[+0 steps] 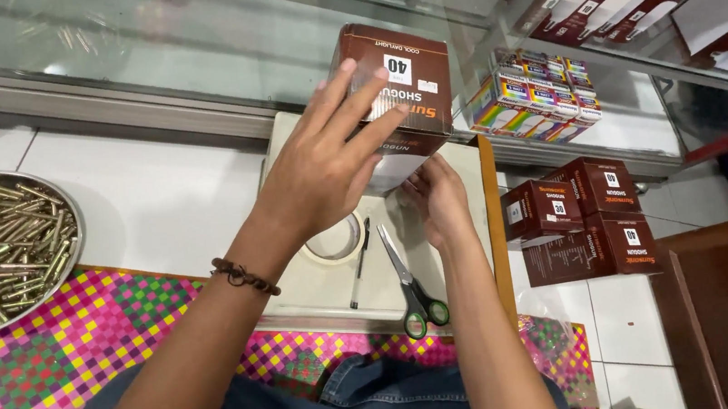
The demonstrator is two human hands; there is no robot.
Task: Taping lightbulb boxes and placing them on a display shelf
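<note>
At the far left, on the white tiled floor [153, 196] beside the chequered mat [44, 360], a round metal tray [69, 265] is seen heaped with brass-coloured pins or screws.

Further right, a cream board [300, 285] carries a roll of clear tape [334, 238] near its middle, a pen [359, 264] just beside it, and green-handled scissors [414, 285] toward its near edge. None of the three is in use.

Above the board's far edge a brown carton [401, 91] is held tilted. The left hand [322, 159] is spread flat over its side, fingers open and pressing; the right hand [436, 196] is cupped under its lower end. Whether that end is closed cannot be told, and its contents are hidden. The work is judged to be mid-way on this carton.

Right of the board, four like cartons [580, 216] are stacked closed on the floor. More boxes are shelved in the glass cabinet [611, 126] behind.
</note>
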